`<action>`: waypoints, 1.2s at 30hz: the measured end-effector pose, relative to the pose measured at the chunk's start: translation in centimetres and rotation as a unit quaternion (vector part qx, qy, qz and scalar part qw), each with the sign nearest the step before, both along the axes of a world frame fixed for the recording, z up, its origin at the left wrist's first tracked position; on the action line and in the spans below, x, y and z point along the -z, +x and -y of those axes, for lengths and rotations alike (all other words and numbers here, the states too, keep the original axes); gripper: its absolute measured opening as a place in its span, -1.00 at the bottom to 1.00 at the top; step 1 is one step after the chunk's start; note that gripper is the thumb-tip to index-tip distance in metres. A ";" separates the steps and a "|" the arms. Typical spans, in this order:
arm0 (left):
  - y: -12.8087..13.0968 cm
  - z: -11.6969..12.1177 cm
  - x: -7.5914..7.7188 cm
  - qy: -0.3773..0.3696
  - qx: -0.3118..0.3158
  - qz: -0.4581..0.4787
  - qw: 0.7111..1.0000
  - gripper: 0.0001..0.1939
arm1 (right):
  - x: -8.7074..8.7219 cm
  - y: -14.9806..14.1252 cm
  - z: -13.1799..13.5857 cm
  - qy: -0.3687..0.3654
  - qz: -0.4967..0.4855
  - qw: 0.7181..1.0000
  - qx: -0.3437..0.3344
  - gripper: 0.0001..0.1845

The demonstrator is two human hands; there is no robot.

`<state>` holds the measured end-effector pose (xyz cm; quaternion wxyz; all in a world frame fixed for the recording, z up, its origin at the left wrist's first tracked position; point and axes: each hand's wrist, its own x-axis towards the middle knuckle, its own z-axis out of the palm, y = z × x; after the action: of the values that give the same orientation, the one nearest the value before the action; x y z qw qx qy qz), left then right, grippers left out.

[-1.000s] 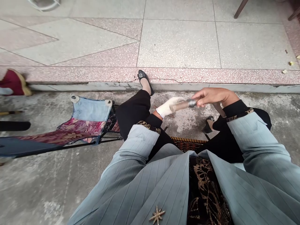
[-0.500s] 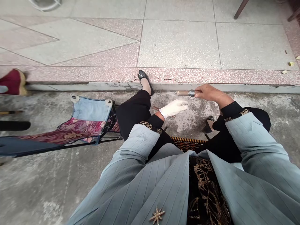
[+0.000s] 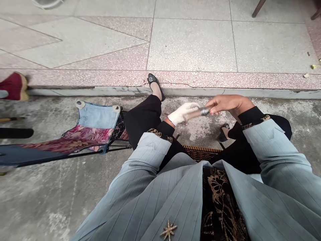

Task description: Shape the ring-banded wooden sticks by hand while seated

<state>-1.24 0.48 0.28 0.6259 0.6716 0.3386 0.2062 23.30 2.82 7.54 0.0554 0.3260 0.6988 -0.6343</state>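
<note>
A short wooden stick (image 3: pixel 192 114) with a band of silvery wire (image 3: pixel 205 111) wound around one end spans the space between my hands, blurred by motion. My right hand (image 3: pixel 229 102), bare, pinches it at the wire-wound end with thumb and fingers. On my left hand (image 3: pixel 181 113) is a white knit glove; its fingers curl around the stick's other end, though blur hides the exact contact. Both hands are held out between my knees, above the rough concrete.
I sit on a woven seat (image 3: pixel 202 153). To the left stands a folding chair (image 3: pixel 94 129) with patterned fabric, near a red shoe (image 3: pixel 13 86). Ahead runs a low step edge (image 3: pixel 112 91) up to a tiled floor (image 3: pixel 190 43). A dark furniture leg (image 3: pixel 258 8) stands at upper right.
My right hand has tilted and brought the stick down and leftward to my gloved left hand. The left fingers, stretched out before, now curl at the stick's end.
</note>
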 end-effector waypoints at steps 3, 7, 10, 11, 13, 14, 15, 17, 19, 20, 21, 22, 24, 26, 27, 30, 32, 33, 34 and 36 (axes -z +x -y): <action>0.0 0.1 0.2 -0.051 -0.049 0.049 0.996 -0.56 | -0.5 0.5 -0.1 -0.013 -0.085 0.985 0.148 -0.54; 0.4 0.5 -0.4 -0.062 -0.014 0.034 0.997 -0.62 | -0.5 0.0 0.0 -0.027 -0.086 0.967 0.238 -0.66; 0.8 0.8 -1.2 -0.056 -0.027 -0.008 0.998 -0.67 | -0.3 -0.4 0.0 -0.008 -0.045 0.960 0.277 -0.69; 0.9 0.8 -1.3 -0.051 -0.030 -0.021 0.998 -0.68 | -0.3 -0.5 -0.1 0.004 -0.027 0.957 0.287 -0.70; 1.0 0.9 -1.3 -0.034 -0.019 -0.041 0.998 -0.69 | -0.1 -0.4 -0.3 0.033 0.012 0.951 0.307 -0.74; 1.0 1.0 -1.2 -0.024 -0.007 -0.049 0.998 -0.69 | 0.0 -0.3 -0.5 0.051 0.032 0.947 0.315 -0.75; 1.0 1.0 -1.0 -0.014 0.006 -0.058 0.998 -0.69 | 0.2 -0.3 -0.6 0.071 0.055 0.943 0.320 -0.76; 1.0 0.9 -0.7 0.009 0.030 -0.075 0.997 -0.70 | 0.6 -0.1 -0.9 0.126 0.119 0.935 0.309 -0.75; 0.9 0.8 -0.5 0.037 0.045 -0.092 0.994 -0.71 | 1.0 -0.3 -1.0 0.194 0.209 0.921 0.265 -0.71; 0.9 0.7 -0.5 0.051 0.050 -0.100 0.992 -0.71 | 1.1 -0.4 -1.0 0.224 0.253 0.912 0.234 -0.70; 0.8 0.7 -0.6 0.062 0.052 -0.106 0.991 -0.71 | 1.2 -0.6 -0.9 0.245 0.290 0.903 0.199 -0.69; 0.7 0.6 -0.7 0.071 0.047 -0.109 0.990 -0.71 | 1.2 -0.9 -0.7 0.254 0.322 0.898 0.159 -0.69; 0.5 0.6 -1.0 0.077 0.034 -0.107 0.991 -0.72 | 1.2 -1.4 -0.3 0.241 0.356 0.900 0.069 -0.71; 0.3 0.5 -1.2 0.074 0.018 -0.097 0.992 -0.75 | 1.1 -1.8 0.3 0.192 0.345 0.918 -0.030 -0.76; 0.2 0.5 -1.1 0.070 0.016 -0.091 0.993 -0.76 | 1.1 -1.9 0.5 0.151 0.318 0.933 -0.075 -0.77; 0.1 0.5 -0.4 0.045 0.016 -0.063 0.997 -0.77 | 0.9 -1.6 0.7 0.009 0.170 0.973 -0.158 -0.69; 0.2 0.3 0.1 0.020 0.005 -0.032 0.999 -0.75 | 0.6 -1.0 0.6 -0.032 0.060 0.991 -0.115 -0.57; 0.2 0.3 0.4 0.007 -0.009 -0.013 1.000 -0.72 | 0.3 -0.6 0.5 -0.027 0.014 0.998 -0.058 -0.54; 0.3 0.2 0.5 -0.006 -0.024 0.007 1.000 -0.69 | 0.1 -0.3 0.3 -0.010 -0.022 1.000 0.018 -0.53; 0.4 0.1 0.4 -0.031 -0.039 0.034 0.998 -0.66 | -0.2 0.3 -0.1 0.032 -0.058 0.982 0.177 -0.57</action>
<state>-0.85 0.34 -0.13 0.6489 0.6307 0.3495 0.2428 23.62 2.91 7.78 -0.1087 0.4092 0.6517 -0.6293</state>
